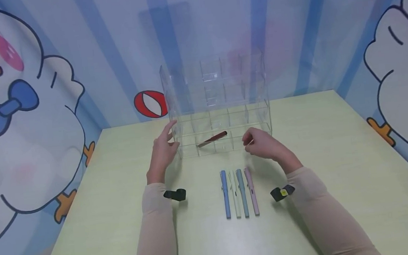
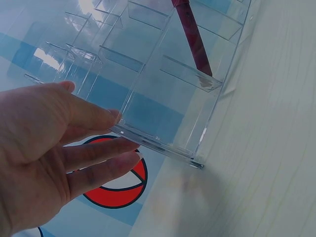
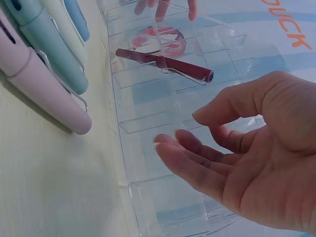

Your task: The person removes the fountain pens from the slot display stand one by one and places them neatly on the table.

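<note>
A clear acrylic compartment rack [image 1: 219, 120] stands at the back of the table. A dark red pen [image 1: 213, 139] with a wire clip lies slanted in its lowest row, across the dividers. At the rack's left side, my left hand [image 1: 162, 149] grips the edge of the side panel [image 2: 158, 145], thumb on one face and fingers on the other. My right hand [image 1: 261, 142] is by the lower right front of the rack, fingers loosely bent with nothing between them. In the right wrist view, the red pen [image 3: 165, 64] lies beyond that hand's fingertips.
In front of the rack, a blue pen [image 1: 225, 194], a white pen [image 1: 235, 193], a blue-green pen [image 1: 243, 193] and a pink pen [image 1: 252, 192] lie side by side on the table [image 1: 106, 217]. A cartoon-printed blue backdrop [image 1: 116, 38] stands behind.
</note>
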Demonstrator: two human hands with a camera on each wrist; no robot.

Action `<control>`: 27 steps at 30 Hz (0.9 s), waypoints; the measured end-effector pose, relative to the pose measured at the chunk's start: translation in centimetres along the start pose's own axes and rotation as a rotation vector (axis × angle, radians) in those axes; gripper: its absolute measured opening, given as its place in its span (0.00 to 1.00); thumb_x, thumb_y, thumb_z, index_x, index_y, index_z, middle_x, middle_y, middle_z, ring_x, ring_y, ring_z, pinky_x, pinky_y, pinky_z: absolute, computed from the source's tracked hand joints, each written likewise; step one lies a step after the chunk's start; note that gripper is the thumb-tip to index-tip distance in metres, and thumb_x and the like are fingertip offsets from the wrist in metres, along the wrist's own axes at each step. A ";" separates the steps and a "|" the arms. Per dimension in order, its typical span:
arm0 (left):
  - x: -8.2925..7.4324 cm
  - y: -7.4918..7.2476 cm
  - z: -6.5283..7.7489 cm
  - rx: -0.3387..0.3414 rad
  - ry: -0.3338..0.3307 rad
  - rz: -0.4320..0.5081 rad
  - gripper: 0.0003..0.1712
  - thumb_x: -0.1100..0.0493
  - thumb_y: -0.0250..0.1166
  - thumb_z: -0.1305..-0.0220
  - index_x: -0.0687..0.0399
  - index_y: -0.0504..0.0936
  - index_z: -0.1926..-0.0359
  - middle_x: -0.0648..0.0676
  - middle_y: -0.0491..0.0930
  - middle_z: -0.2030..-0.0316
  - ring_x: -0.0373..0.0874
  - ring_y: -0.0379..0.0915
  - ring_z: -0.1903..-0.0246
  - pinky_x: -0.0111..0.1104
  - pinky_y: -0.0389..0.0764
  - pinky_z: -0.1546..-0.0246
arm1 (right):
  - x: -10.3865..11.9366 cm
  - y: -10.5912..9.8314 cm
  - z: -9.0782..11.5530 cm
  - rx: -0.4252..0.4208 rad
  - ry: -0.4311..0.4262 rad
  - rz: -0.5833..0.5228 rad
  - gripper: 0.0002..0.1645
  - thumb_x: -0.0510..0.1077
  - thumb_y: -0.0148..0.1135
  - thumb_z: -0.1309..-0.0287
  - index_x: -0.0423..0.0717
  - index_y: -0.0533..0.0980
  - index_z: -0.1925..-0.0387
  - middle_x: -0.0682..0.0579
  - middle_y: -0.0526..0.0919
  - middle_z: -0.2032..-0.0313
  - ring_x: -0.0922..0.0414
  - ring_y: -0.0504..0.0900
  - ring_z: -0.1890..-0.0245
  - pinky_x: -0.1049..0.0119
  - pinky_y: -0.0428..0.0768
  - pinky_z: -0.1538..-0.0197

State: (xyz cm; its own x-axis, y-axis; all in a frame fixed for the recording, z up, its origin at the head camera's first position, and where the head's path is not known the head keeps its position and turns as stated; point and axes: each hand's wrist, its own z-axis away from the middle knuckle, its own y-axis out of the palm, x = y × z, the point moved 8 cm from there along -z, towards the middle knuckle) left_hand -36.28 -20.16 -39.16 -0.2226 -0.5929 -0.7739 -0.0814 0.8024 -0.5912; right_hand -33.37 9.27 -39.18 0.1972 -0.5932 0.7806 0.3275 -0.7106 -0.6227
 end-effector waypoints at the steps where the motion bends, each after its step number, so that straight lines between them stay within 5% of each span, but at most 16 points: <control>1: 0.0 0.0 0.0 -0.003 0.002 -0.001 0.43 0.73 0.61 0.34 0.37 0.60 0.24 0.66 0.67 0.31 0.62 0.77 0.44 0.46 0.84 0.54 | 0.0 -0.2 0.0 -0.015 -0.004 -0.003 0.16 0.32 0.54 0.38 0.29 0.70 0.49 0.35 0.77 0.52 0.44 0.80 0.53 0.58 0.82 0.57; 12: 0.4 0.1 -0.1 -0.014 -0.004 -0.017 0.44 0.72 0.62 0.34 0.34 0.60 0.24 0.65 0.68 0.32 0.61 0.78 0.45 0.46 0.84 0.53 | 0.8 -1.7 -0.4 -0.195 -0.150 -0.102 0.17 0.31 0.53 0.34 0.30 0.68 0.45 0.33 0.75 0.48 0.40 0.79 0.46 0.50 0.81 0.49; 27: 0.4 0.2 -0.2 -0.017 -0.009 -0.021 0.43 0.72 0.63 0.34 0.38 0.60 0.24 0.65 0.68 0.32 0.61 0.78 0.45 0.47 0.83 0.52 | 1.8 -2.3 -1.3 -0.285 -0.345 -0.246 0.26 0.29 0.58 0.35 0.30 0.66 0.37 0.34 0.73 0.41 0.40 0.75 0.41 0.47 0.78 0.43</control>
State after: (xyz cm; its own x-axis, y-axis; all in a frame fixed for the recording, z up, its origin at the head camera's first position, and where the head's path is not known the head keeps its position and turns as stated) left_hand -36.57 -20.26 -39.58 -0.2123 -0.6102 -0.7633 -0.1020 0.7907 -0.6037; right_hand -34.97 9.30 -36.39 0.4551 -0.2698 0.8486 0.1473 -0.9171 -0.3705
